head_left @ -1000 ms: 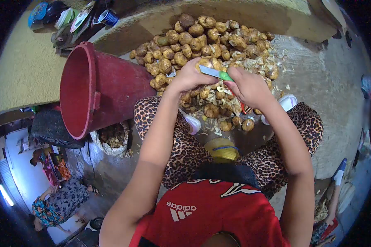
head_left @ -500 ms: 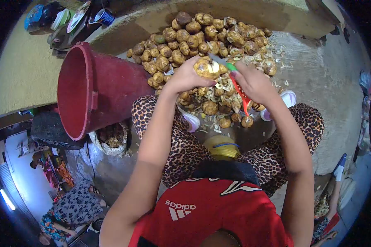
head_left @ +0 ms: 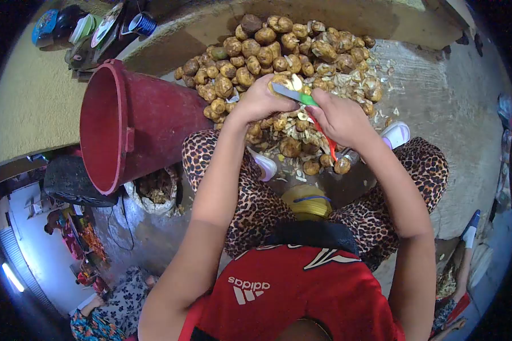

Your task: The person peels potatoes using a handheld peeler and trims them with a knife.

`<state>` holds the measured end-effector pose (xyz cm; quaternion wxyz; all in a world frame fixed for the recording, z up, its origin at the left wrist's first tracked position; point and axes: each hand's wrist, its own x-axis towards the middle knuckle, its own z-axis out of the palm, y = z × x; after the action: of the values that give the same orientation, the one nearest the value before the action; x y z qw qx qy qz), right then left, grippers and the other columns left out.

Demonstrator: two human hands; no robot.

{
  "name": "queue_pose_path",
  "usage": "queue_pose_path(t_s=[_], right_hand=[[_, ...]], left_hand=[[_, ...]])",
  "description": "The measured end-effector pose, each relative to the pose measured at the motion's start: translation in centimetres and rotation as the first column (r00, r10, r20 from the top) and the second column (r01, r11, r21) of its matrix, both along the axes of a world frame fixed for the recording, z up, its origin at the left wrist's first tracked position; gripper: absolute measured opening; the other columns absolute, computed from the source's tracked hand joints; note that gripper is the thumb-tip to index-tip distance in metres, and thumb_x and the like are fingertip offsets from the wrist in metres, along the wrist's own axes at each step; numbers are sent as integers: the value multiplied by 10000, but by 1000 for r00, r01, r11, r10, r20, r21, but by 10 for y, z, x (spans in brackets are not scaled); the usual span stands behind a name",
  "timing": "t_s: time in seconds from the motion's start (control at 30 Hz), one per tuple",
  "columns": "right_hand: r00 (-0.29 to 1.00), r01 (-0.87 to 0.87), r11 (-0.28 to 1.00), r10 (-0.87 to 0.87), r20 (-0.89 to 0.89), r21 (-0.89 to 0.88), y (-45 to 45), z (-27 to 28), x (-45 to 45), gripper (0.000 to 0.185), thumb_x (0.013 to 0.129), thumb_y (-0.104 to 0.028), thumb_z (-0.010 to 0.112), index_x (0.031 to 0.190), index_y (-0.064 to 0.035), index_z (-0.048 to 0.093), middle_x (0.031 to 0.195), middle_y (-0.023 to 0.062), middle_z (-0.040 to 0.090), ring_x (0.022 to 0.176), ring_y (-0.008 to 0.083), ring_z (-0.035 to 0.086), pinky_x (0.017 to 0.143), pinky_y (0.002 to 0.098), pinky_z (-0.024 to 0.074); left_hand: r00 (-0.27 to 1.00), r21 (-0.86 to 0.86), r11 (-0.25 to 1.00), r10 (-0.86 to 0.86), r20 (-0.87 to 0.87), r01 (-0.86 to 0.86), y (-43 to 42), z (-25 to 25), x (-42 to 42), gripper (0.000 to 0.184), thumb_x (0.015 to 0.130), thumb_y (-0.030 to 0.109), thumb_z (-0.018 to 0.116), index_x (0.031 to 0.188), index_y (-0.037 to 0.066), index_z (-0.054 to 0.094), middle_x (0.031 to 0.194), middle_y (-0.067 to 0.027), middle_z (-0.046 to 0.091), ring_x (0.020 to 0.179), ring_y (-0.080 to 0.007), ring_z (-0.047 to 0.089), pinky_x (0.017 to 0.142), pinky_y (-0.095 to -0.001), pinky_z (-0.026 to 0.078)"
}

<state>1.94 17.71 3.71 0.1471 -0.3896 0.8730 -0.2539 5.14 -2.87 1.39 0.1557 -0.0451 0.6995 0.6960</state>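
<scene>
- While the left arm (head_left: 210, 187) reaches up from the lower left of the frame, bent at the elbow, the left hand (head_left: 261, 103) cups a potato (head_left: 280, 78) at upper centre, over the front of the pile; its fingers are curled round the potato's near side.
- The right arm (head_left: 403, 196) comes up from the lower right, and the right hand (head_left: 344, 119) is closed round the green handle of a knife (head_left: 307, 99), fingers wrapped tight. Its blade points left across the potato; whether the edge bites cannot be told.
- A red-orange strip (head_left: 327, 138) slants down just beneath the right hand; what it is cannot be told.
- Upside down in the frame, "adidas" reads in white on the red shirt (head_left: 324, 292), with the three-bar mark below it. Larger white lettering higher up is too folded to read.
- The potato pile (head_left: 239, 77) and peelings (head_left: 347, 90) spread across upper centre, against the low wall (head_left: 375, 25).
- Left of the pile, close beside it, the red bucket (head_left: 165, 122) turns its mouth left, its rim edge near the left arm.
- Bare floor (head_left: 452, 116) opens right of the pile, giving the right elbow room; a yellow container (head_left: 307, 209) sits between the knees.
</scene>
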Motion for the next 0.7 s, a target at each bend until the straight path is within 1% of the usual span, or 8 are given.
queue_pose_path(t_s=[0.1,0.2,0.3,0.4,0.5,0.57,0.6,0.7], right_hand=[[1000,2,1000,-2,-10,-27,0,-6,-1,266,895,-316,392,892,-52,419,769,191,574,731,387,565,619,493,440],[999,26,1000,-26,-32,-14,-2,-10,-4,262,898,-317,386,900,-58,419,756,195,574,726,394,562,625,496,439],[998,29,999,-27,58,-29,-4,-12,-7,282,903,-332,366,940,-60,426,756,207,576,728,402,561,639,504,437],[992,58,996,-50,115,-63,-6,-19,-8,311,906,-350,345,978,-62,437,776,222,581,738,408,562,656,512,435],[978,50,998,-42,206,-36,-5,-25,-13,328,907,-361,332,999,-64,437,790,229,585,750,413,562,669,516,433],[977,46,998,-37,211,-37,-3,-23,-15,295,910,-331,345,953,-47,413,769,232,543,749,418,532,669,499,405],[976,42,998,-33,213,-38,-3,-21,-16,282,911,-315,351,930,-38,401,758,233,522,749,420,518,669,491,390],[989,27,999,-22,143,-31,0,-20,-20,273,909,-301,348,936,-34,395,735,225,518,735,432,510,670,490,390]], left_hand=[[1000,-27,1000,-6,-10,6,-1,-1,-2,386,602,49,717,953,17,559,850,-29,622,749,-104,572,702,-255,467],[995,-109,990,87,-54,-93,1,-10,-2,428,580,75,734,952,-5,538,862,-57,620,760,-115,573,714,-270,468],[985,-237,958,139,-100,-159,2,-10,-2,466,552,106,755,937,-20,525,872,-80,617,777,-130,578,724,-282,470],[980,-457,868,150,-127,-192,5,-7,-5,475,542,116,762,928,-23,524,870,-84,616,776,-137,578,723,-277,471],[970,-552,799,183,-158,-241,11,-7,-2,502,526,133,768,933,-26,523,865,-93,615,774,-152,578,722,-282,473],[983,-341,923,160,-88,-181,4,-17,-4,525,507,150,775,933,-27,523,863,-103,614,774,-163,579,723,-291,473],[988,-225,962,143,-57,-152,3,-14,-5,536,498,158,778,932,-27,523,862,-108,614,774,-168,579,723,-295,473],[992,-82,989,123,-23,-125,5,-2,-2,560,476,169,785,932,-21,521,846,-111,610,776,-182,580,715,-299,473]])
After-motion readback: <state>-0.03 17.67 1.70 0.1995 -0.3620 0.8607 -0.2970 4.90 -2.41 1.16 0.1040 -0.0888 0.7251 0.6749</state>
